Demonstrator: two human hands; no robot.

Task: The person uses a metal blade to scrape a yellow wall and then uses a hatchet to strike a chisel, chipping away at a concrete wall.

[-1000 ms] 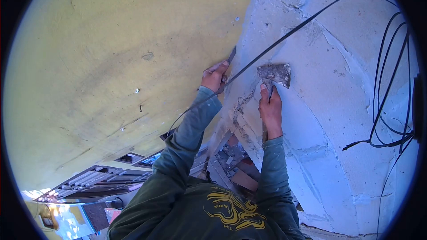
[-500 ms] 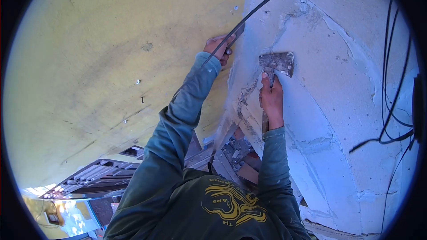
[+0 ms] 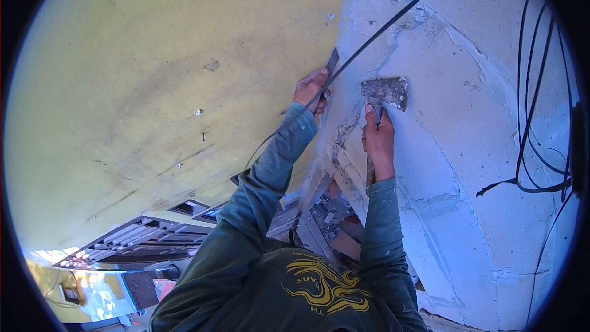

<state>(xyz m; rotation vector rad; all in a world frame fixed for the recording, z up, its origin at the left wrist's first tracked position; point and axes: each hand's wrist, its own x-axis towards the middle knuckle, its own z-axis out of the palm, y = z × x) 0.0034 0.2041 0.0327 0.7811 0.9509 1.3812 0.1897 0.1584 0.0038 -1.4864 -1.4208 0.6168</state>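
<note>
My left hand (image 3: 312,91) is closed around a flat, dark metal chisel (image 3: 332,61), its blade angled up along the corner where the yellow wall meets the pale wall. A black cable passes in front of that hand. In my right hand (image 3: 379,139) is a hatchet (image 3: 386,90), gripped high on the handle with the thumb pointing up toward the head. The worn, spotted hatchet head is just right of the corner, in front of the pale wall and apart from the chisel.
The yellow wall (image 3: 153,86) on the left has a nail (image 3: 203,137) in it. Cracked plaster marks the pale wall (image 3: 473,141). Black cables (image 3: 528,117) hang at the right. Broken rubble (image 3: 329,215) lies below, and a louvred window (image 3: 138,240) sits lower left.
My left hand has moved down and slightly right along the corner with the chisel, and more of the blade shows. The right hand and hatchet stay almost in place. The view has shifted slightly.
</note>
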